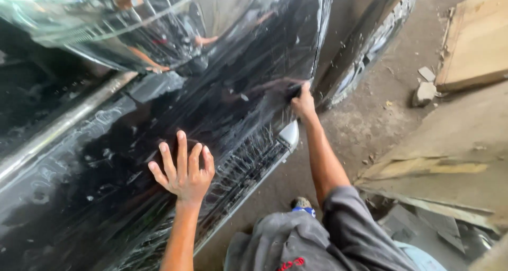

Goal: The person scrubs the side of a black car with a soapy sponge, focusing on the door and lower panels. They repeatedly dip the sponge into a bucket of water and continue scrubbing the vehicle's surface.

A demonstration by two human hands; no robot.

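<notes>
**Black, wet car panel under both my hands**

Black glossy metal fills the left of the view: a streaked car door panel with a dull chrome trim strip running along it. My left hand lies flat against the panel, fingers spread wide, gripping nothing. Further right and farther away, my right hand presses a small dark pad against the panel's far edge, fingers closed around it. Right of that, a tyre stands on the dusty concrete floor. Wooden boards lie at far right.
</notes>
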